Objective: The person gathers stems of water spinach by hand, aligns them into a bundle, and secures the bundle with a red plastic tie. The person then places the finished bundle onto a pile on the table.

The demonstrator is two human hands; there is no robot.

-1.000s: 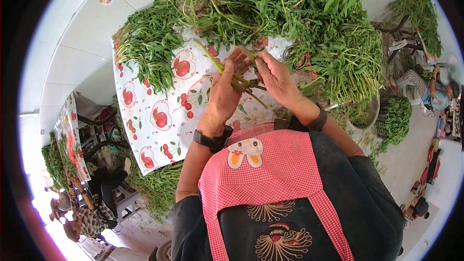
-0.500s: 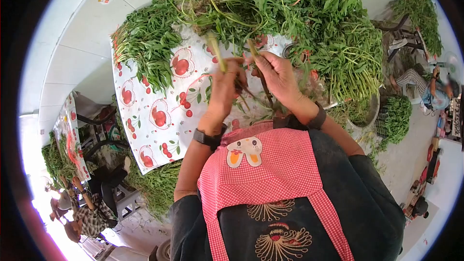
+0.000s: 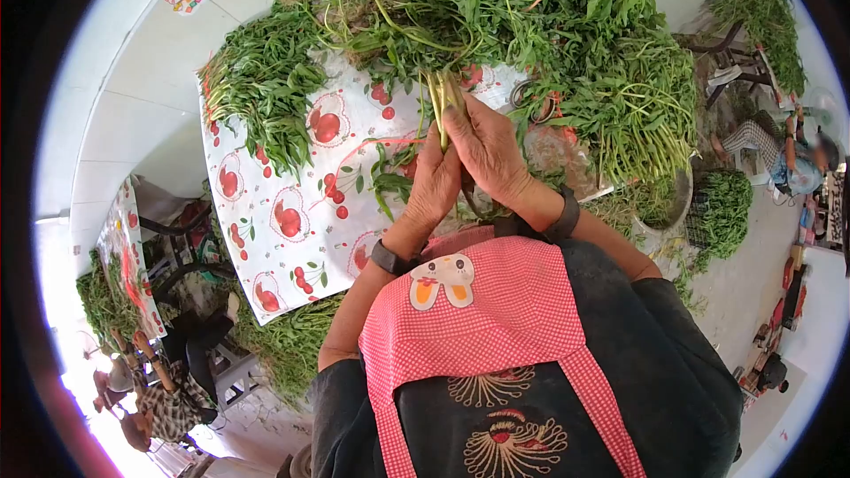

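A small bundle of pale green vegetable stems is gripped between my two hands, cut-looking ends pointing up and away from me. My left hand wraps the lower part of the bundle. Pressed against it, my right hand closes around the stems from the other side, thumb on top. Leaves hang beside my left hand, and a thin red string lies on the cherry-print tablecloth. Beyond my hands is a big heap of leafy green stalks.
Another leafy pile lies at the table's left, and lined-up stems at its right. A metal basin stands below the right edge, beside a crate of greens. People sit at far left and far right.
My hands were apart, each with stems, the left one blurred. They have come together, and the stems are now in one bundle between them.
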